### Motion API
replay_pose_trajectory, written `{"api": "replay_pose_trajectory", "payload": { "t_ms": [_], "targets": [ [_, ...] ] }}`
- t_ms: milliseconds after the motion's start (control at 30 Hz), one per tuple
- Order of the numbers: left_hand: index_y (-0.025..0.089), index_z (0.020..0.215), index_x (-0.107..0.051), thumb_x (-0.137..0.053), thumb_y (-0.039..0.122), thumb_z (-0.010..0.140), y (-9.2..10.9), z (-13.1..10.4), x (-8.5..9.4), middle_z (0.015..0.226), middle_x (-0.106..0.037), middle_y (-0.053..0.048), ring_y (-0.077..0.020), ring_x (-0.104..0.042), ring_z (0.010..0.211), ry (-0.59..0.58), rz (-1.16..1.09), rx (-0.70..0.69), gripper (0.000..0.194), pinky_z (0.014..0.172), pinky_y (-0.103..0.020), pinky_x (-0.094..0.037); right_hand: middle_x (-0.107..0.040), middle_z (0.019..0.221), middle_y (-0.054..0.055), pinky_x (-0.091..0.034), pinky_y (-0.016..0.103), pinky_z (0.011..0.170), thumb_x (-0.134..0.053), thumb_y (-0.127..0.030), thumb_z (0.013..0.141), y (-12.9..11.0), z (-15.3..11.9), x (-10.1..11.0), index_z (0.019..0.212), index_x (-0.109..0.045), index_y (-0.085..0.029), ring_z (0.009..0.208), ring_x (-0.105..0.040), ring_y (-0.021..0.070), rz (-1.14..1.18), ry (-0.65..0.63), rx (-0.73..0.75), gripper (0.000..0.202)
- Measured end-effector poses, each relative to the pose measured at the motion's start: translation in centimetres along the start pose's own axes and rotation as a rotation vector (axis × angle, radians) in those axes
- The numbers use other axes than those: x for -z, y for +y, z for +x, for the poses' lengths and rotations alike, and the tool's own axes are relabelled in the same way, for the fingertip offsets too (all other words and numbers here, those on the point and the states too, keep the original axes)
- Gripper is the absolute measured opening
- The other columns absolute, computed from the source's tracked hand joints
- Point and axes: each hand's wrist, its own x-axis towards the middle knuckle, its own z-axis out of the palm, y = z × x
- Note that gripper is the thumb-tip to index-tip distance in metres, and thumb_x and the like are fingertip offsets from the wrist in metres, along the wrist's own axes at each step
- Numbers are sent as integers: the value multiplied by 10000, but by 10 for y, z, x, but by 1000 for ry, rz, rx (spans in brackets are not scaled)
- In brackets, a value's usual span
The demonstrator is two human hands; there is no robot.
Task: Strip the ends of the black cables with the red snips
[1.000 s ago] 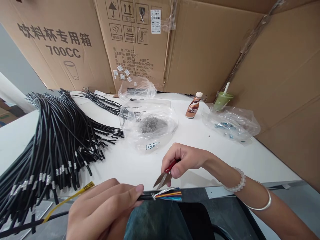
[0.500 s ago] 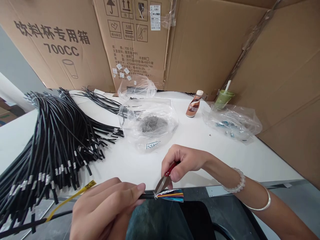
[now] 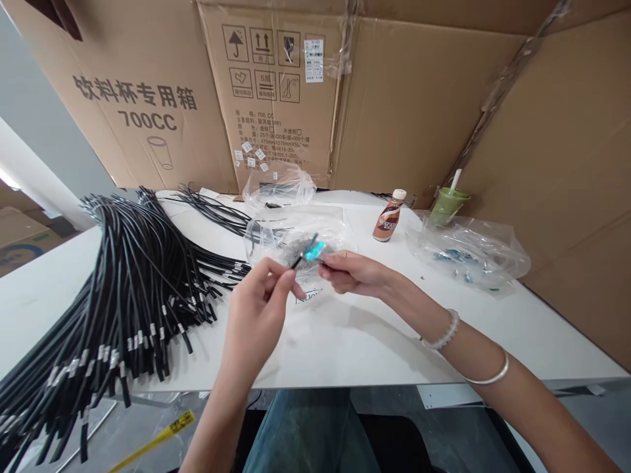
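Both hands have risen since half a second ago, from the near edge of the table to a spot above it, the black cable with them, and my head view has tilted up a touch. I see that cable in front of the clear bag and its grey tangle. On my left hand, thumb and forefinger pinch the cable close to its end; the tip runs out of the fingers toward one o'clock, its bright turquoise part clear of the grip. My right hand is at four o'clock from that tip, thumb and forefinger drawn close together just beside the turquoise; what lies between them is too small for me to make out, so I can't tell whether they grip anything. From the left hand, the pile of cables lies at nine o'clock. From the right hand, the bottle stands at one, the green cup at two.
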Motion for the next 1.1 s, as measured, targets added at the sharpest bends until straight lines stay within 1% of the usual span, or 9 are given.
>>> {"api": "replay_pose_trajectory", "payload": {
  "t_ms": [67,133,200,367,467,667,867,1000,1100],
  "targets": [
    [217,741,-477,-528,331,883,-2,25,-7,607,-669,53,-52,-245,355,-14,21,70,189,369,-205,-197,-206,391,-151,-128,179,332,-560,-497,916,-6,10,12,737,-549,-179,360,-65,51,41,57,-60,365],
    [209,738,-483,-526,303,885,-7,46,-11,596,-663,50,-50,-262,353,-19,73,110,180,380,-202,-220,-208,384,-149,-128,178,308,-464,-453,980,-10,17,22,756,-520,-187,341,-60,58,73,101,-130,352],
    [191,750,-516,-536,276,896,-14,61,-14,607,-638,49,-51,-318,374,-23,135,145,170,403,-198,-274,-204,389,-147,-131,176,298,-404,-432,1013,-12,24,30,760,-510,-182,327,-74,54,98,137,-195,371],
    [143,939,-614,-565,379,927,-25,82,-16,778,-629,7,-98,-565,590,-51,253,230,242,562,-259,-498,-240,452,-139,-155,167,297,-436,-434,1012,-14,37,43,748,-522,-152,308,-141,24,127,215,-293,395],
    [143,1006,-620,-561,386,930,-29,89,-14,868,-654,-20,-123,-617,682,-88,291,265,261,627,-295,-541,-289,480,-131,-176,157,300,-467,-417,1004,-15,42,48,761,-535,-142,318,-168,15,116,252,-321,374],
    [144,1043,-619,-560,374,933,-33,93,-9,917,-663,-33,-131,-633,719,-158,347,281,261,644,-303,-555,-342,517,-119,-190,148,307,-502,-389,992,-16,45,47,784,-543,-135,338,-198,11,30,307,-366,331],
    [147,1028,-625,-569,375,927,-30,87,-11,940,-667,-39,-147,-642,770,-146,425,246,256,706,-338,-557,-383,548,-105,-210,146,320,-514,-381,986,-14,43,39,798,-549,-132,358,-237,13,-143,422,-400,314],
    [147,921,-629,-568,375,924,-18,76,-10,803,-650,-4,-127,-608,674,-105,430,181,237,671,-316,-527,-326,522,-115,-168,163,329,-512,-412,980,-20,32,27,750,-528,-143,359,-181,19,-300,546,-323,354],
    [169,819,-638,-528,297,922,-8,53,-2,599,-591,40,-120,-532,540,-46,373,99,197,586,-271,-447,-239,476,-117,-123,200,362,-515,-424,965,-21,15,6,659,-514,-155,374,-147,38,-436,657,-194,407]
  ]
}}
